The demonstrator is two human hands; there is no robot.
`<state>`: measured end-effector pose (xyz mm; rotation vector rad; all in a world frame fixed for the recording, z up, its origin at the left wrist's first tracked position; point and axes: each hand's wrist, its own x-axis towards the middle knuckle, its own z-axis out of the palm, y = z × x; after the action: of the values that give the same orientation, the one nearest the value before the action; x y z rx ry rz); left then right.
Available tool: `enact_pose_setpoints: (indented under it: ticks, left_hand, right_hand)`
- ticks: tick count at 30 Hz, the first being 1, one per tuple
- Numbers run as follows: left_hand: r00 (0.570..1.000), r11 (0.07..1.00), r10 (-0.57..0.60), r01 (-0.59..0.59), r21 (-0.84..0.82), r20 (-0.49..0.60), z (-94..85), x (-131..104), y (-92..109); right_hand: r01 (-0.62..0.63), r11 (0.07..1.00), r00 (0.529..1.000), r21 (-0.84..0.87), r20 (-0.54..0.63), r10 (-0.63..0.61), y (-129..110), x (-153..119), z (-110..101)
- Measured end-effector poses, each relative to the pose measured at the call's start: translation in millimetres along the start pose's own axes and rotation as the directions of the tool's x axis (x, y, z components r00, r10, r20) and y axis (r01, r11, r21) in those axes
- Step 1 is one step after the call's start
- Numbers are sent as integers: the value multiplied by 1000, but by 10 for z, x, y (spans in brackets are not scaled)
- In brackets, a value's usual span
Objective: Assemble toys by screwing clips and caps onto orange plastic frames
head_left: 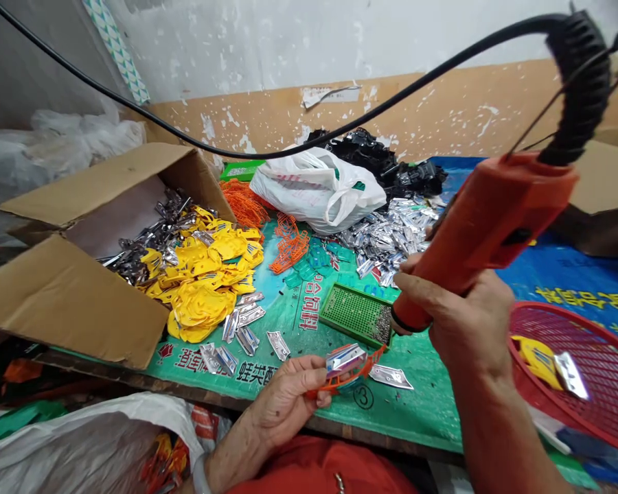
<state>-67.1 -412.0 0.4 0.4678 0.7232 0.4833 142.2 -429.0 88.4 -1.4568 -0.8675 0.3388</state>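
My left hand (288, 394) pinches an orange plastic frame (373, 360) with a shiny metal plate (346, 358) lying on it, just above the near edge of the table. Wrapped round a red-orange electric screwdriver (474, 240), my right hand (468, 315) holds the tool tilted, its cable rising from the top. The tool's lower tip is hidden by my fingers, over a green tray (347, 312) with small screws heaped at its right end. A loose metal plate (391, 376) lies right of the held frame; several others lie to the left.
Left stands an open cardboard box (72, 295) beside a pile of yellow parts (206, 274). Behind are orange frames (291, 247), a white plastic bag (314, 189), black parts (371, 154) and heaped metal plates (391, 230). A red basket (608, 398) stands right. A black cable (299, 151) crosses overhead.
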Motion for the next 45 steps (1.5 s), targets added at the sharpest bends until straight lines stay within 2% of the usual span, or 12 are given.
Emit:
enact_pose_setpoints:
  ticks: [6,9,12,14,18,25,30,33,36,38,41,45]
  left_hand:
    - [998,998,66,-66,-17,-7,55,-10,37]
    - [994,989,111,-110,-97,11,75,-15,51]
    - [989,974,144,-138,-178,19,79,-13,41]
    - [987,970,156,-144,-197,45,78,-12,21]
    - [980,959,173,-145,-244,97,67,-19,-21]
    - [977,945,178,-137,-295,115,23,-65,-12]
    - [988,990,129,-122,-77,89,7,-43,-29]
    - [984,977,168,-174,125,57,-11,-32,-21]
    - [932,843,363,-326,429,-6,-28,-89,43]
    - [858,632,514,-392,668,17,-11,-172,114]
    - [775,247,597,-424,872,208,75,-318,231]
    - [835,74,414,-428,901,363,171,-402,350]
  right_hand:
    - [50,992,991,117,-133,-35,53,-182,-8]
    - [-26,980,976,195,-206,67,231,-456,-36]
    - [-344,897,934,278,0,358,433,-753,-39]
    - [-557,770,830,310,196,521,518,-903,0]
    - [-749,537,662,390,491,567,489,-1065,162]
    - [-680,548,731,487,503,462,423,-1066,337]
    - [-632,640,769,436,458,446,481,-910,307]
    - [-636,686,743,354,524,418,460,-817,226]
    - [-638,751,649,170,644,405,424,-728,118]
    - [-595,804,536,-3,744,399,405,-662,71]
    - [-447,874,372,-191,848,376,369,-583,88]
    - [-205,956,263,-212,928,262,276,-557,222]
